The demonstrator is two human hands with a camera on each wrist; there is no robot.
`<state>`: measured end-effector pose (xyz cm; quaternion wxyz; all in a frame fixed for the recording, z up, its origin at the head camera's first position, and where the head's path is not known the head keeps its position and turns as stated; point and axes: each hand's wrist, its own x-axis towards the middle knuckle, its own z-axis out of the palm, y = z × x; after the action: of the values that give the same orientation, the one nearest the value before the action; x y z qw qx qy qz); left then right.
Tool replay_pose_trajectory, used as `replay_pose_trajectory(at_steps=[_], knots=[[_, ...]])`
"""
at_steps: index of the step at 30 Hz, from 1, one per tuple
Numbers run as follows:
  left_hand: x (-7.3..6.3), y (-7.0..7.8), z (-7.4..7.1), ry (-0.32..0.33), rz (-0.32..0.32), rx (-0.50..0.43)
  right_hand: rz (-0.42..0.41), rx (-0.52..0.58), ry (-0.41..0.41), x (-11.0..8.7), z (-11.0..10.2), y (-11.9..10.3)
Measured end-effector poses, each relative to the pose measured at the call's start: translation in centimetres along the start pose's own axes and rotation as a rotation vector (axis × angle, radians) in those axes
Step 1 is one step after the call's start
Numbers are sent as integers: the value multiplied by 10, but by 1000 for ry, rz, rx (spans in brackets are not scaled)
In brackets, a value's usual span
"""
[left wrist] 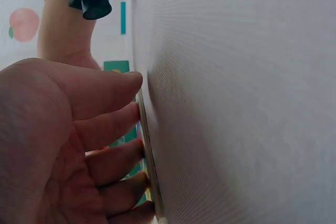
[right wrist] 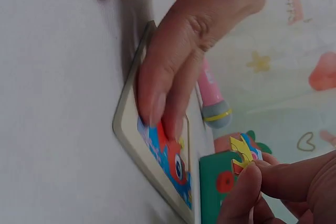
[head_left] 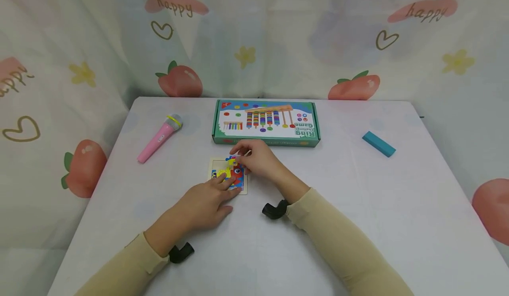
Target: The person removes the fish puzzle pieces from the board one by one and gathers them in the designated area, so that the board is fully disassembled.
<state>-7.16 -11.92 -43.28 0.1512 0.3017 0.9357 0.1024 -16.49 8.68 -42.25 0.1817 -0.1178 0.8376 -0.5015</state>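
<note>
A small wooden jigsaw puzzle board [head_left: 214, 160], its picture yellow, red and blue with a big round eye, lies flat on the table. My left hand [head_left: 204, 203] rests on its near left part with fingers stretched out, fingertips pressing the picture. Just above the board's far edge, my right hand [head_left: 257, 159] pinches a yellow, blue and pink puzzle piece [right wrist: 242, 150] between thumb and index finger. The right wrist view shows the piece raised off the board's pale rim [right wrist: 142, 145]. Part of the picture is hidden under the left fingers.
Right behind the board stands a green ring game box [head_left: 266, 121]. To the left lies a pink toy microphone [head_left: 159, 140], and far right a teal block [head_left: 378, 144]. Black curved pieces [head_left: 274, 210] hang at both sleeve cuffs. A printed curtain [head_left: 270, 44] borders the table.
</note>
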Motion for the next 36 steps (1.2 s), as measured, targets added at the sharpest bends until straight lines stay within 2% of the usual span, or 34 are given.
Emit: replay_pose_trajectory(at_steps=[12,24,30,36], knots=[[-1,5,0,-15,-39,31,66,-45,41,-30,-43,18],[-3,4,0,17,-22,22,147,-145,74,-49,-85,51],[-5,4,0,38,-9,24,150,-237,73,-53,-97,63],[-6,3,0,55,-1,18,151,-276,77,-56,-103,69]])
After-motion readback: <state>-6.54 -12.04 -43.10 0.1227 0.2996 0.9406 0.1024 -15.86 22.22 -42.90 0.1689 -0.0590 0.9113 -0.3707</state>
